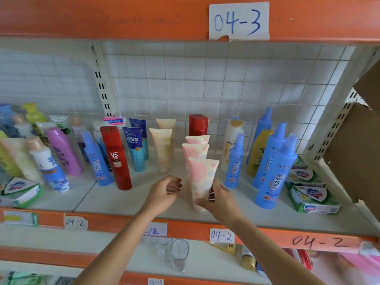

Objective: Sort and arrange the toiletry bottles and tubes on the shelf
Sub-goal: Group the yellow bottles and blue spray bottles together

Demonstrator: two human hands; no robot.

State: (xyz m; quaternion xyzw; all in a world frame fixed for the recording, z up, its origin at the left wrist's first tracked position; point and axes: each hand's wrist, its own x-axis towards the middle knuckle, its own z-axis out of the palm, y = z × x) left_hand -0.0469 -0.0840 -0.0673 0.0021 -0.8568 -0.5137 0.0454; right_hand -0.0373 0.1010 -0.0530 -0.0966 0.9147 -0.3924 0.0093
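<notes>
On the white shelf (127, 200) three pink-spotted tubes stand in a row running front to back. My right hand (220, 197) grips the base of the front pink tube (202, 175). Just left of that tube hovers my left hand (165, 192), fingers loosely curled and holding nothing. Behind the front one stand the second pink tube (195, 151) and the third pink tube (197, 139). Left of them are two cream tubes (162, 147), two dark blue tubes (134, 145) and a red VS bottle (116, 157). Blue spray bottles (273, 167) stand to the right.
A red bottle (198, 124) stands at the back before the wire grid. Soap boxes (312, 197) lie at the right end, another soap box (22, 192) at the left. A purple bottle (63, 151) and others crowd the left. Cardboard (357, 145) juts in from the right. Glasses (178, 254) sit on the lower shelf.
</notes>
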